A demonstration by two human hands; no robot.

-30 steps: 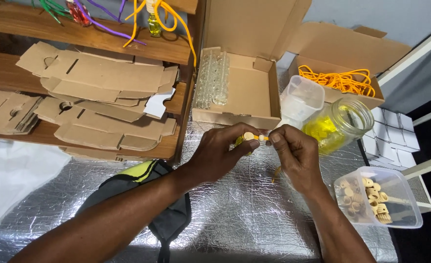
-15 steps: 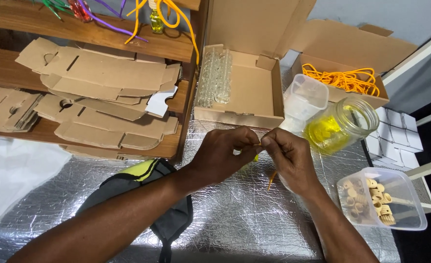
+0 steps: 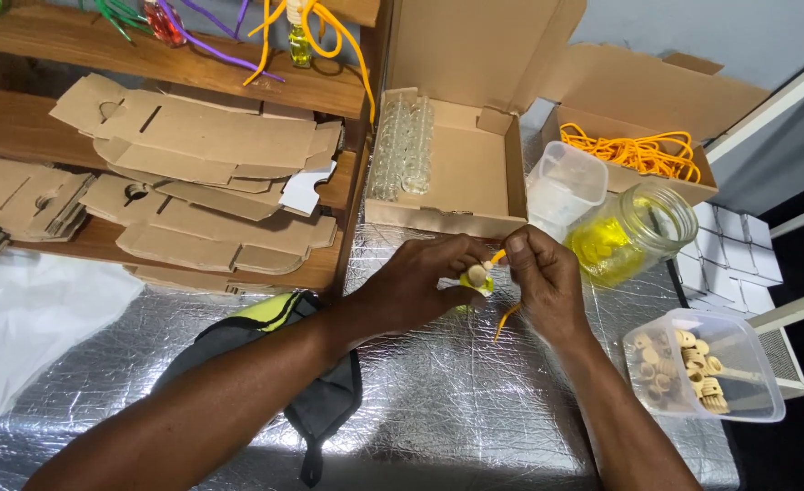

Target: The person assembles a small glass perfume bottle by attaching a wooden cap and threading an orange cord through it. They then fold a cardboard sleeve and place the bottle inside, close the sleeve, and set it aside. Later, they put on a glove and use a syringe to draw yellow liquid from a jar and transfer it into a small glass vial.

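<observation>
Yellow liquid shows through a small glass bottle point(image 3: 477, 280), which is held above the middle of the foil-covered tabletop point(image 3: 420, 409). A pale round wooden cap sits at its top, and most of the glass is hidden by fingers. The bottle is pinched in the left hand point(image 3: 416, 286). An orange cord point(image 3: 504, 314) is pinched at the cap by the right hand point(image 3: 540, 282), and its loose end hangs down below that hand. The two hands are pressed close together around the bottle.

Just beyond the hands an open cardboard box point(image 3: 457, 173) with clear bottles in a row is seen. To the right stand a glass jar point(image 3: 634, 235) with yellow contents and a clear tub point(image 3: 707, 365) of wooden caps. More orange cord lies in a far box point(image 3: 638, 150). Flat cardboard blanks point(image 3: 193, 173) are stacked on shelves at the left.
</observation>
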